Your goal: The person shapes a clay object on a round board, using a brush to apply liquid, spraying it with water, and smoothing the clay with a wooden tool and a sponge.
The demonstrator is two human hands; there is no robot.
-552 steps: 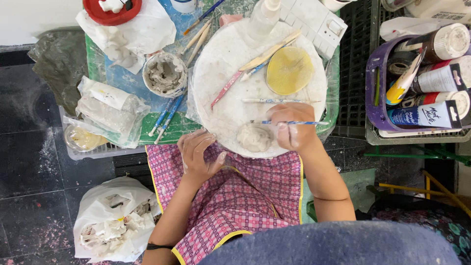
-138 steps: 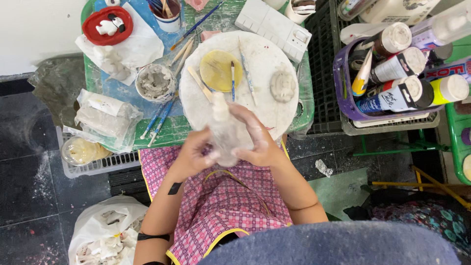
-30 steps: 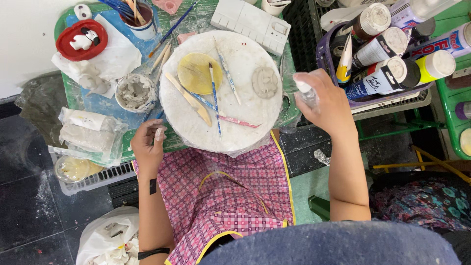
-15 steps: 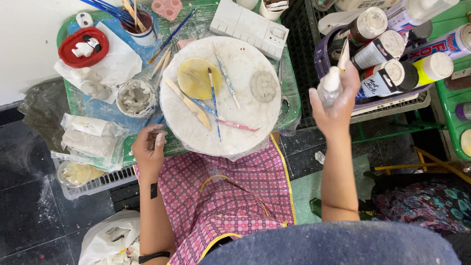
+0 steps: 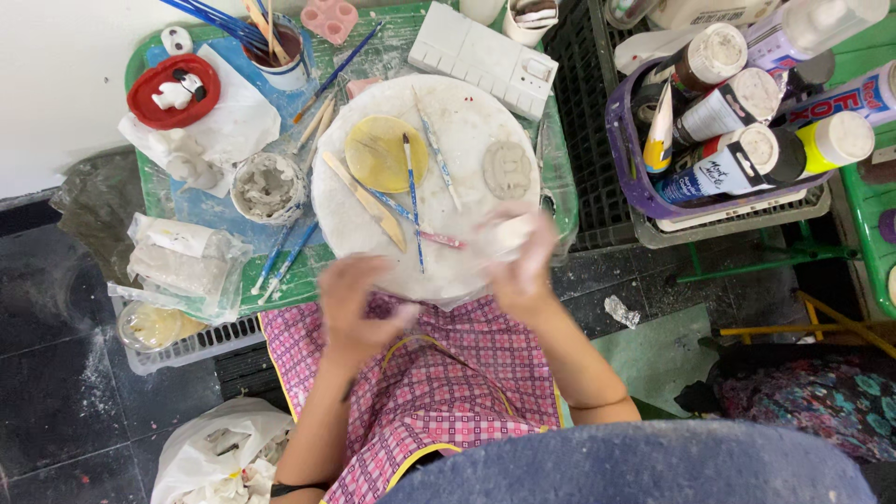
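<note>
Cluttered green table, dusty dark floor

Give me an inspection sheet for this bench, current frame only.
Surface: round white board on a green tray, clay-smeared.
Job's things: pale clay lump at the right hand; flat clay disc, yellow disc, modelling tools on the board.
Clutter: brush cup, clay bowl, purple basket of paint bottles.
Hands: left hand and right hand motion-blurred; grip unclear.
Cables: nothing seen.
Surroundings: dark dusty floor, white bag.
</note>
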